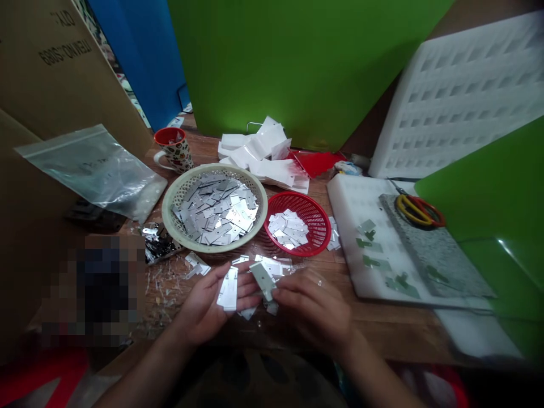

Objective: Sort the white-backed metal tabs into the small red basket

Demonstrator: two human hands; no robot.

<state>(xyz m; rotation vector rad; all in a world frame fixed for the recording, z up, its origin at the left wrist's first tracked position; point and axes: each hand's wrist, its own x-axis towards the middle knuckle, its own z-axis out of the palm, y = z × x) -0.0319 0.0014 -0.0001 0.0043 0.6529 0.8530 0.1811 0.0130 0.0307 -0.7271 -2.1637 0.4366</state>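
Observation:
My left hand (pixel 208 306) lies palm up near the table's front edge with a small white-backed metal plate (pixel 228 289) held across its fingers. My right hand (pixel 312 309) is beside it, fingers curled, pinching a grey metal plate (pixel 262 279) that stands tilted between the two hands. More loose plates (pixel 272 265) lie on the wooden table just beyond my fingers. A cream basket (pixel 255 192) behind them is heaped with shiny plates. A smaller red basket (pixel 317 212) to its right holds a few more.
A red-rimmed mug (pixel 174 148) and a pile of white foam pieces (pixel 263 153) stand at the back. A white foam tray (pixel 352 198) on the right carries a grey slab and scissors (pixel 419 209). A plastic bag (pixel 93 170) lies left. Green boards stand behind and right.

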